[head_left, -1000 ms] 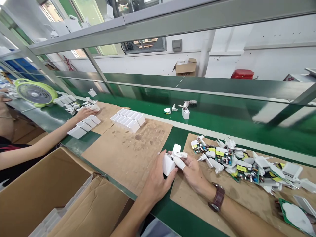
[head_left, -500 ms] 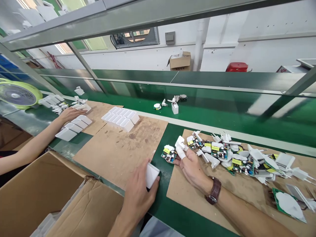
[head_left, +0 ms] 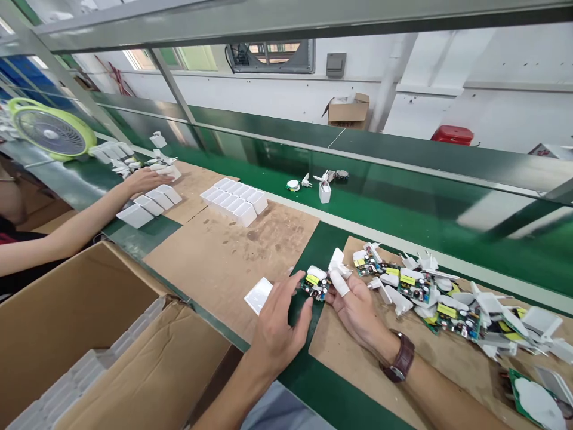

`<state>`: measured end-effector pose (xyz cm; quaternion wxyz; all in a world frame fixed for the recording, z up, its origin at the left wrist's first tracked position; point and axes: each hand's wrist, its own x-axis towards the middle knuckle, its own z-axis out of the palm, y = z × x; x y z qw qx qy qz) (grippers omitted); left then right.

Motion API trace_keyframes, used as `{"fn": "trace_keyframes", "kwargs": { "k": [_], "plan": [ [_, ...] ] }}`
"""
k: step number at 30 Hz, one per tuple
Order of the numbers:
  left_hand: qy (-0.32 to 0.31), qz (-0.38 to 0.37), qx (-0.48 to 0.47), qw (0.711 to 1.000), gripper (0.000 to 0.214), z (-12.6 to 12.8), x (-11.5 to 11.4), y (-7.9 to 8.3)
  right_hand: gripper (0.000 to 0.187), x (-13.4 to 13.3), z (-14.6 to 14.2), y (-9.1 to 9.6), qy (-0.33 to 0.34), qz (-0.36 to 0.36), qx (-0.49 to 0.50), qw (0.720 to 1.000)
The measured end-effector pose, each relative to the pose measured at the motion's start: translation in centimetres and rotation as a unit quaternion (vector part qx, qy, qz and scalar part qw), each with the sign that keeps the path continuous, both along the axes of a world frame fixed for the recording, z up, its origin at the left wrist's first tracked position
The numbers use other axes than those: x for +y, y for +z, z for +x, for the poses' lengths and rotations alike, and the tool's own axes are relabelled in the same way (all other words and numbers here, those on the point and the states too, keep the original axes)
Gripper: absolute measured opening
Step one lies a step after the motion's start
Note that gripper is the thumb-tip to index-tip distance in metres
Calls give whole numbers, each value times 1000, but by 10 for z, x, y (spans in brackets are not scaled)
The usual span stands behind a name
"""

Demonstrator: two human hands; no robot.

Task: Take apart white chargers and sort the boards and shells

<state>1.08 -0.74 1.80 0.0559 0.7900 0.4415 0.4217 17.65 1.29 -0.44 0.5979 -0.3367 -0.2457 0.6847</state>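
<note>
My right hand (head_left: 358,307), with a white cover on a finger and a brown watch on the wrist, is closed on a small circuit board (head_left: 316,282). A white plug piece (head_left: 338,261) sits at its fingertips beside the board. My left hand (head_left: 282,325) has its thumb and fingers apart around the board's left side; whether they touch it I cannot tell. Just left of that hand, a white plastic case (head_left: 258,295) lies on the cardboard sheet (head_left: 192,257). To the right is a pile of circuit boards and white plug parts (head_left: 414,283).
White cases (head_left: 242,212) stand in rows on the cardboard. A co-worker's hand (head_left: 150,179) reaches in at left near more cases (head_left: 150,206). An open carton (head_left: 89,298) holding white cases is at front left. Loose parts (head_left: 324,192) lie on the green bench, and a green fan (head_left: 54,134) stands at far left.
My left hand has let go of the white case, which now lies on the cardboard, and has moved right to the circuit board. My right hand still holds the board.
</note>
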Motion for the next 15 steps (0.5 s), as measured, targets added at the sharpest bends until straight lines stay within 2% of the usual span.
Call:
{"fn": "trace_keyframes", "kwargs": {
  "k": [6, 10, 15],
  "plan": [
    [12, 15, -31, 999, 53, 4, 7, -8, 37, -4, 3, -4, 21, 8, -6, 1000],
    [0, 54, -14, 998, 58, 2, 13, -13, 59, -4, 1, -6, 36, 37, -26, 998],
    [-2, 69, -2, 998, 61, 1, 15, -16, 75, -3, -2, -5, 50, 47, -36, 997]
  ]
}}
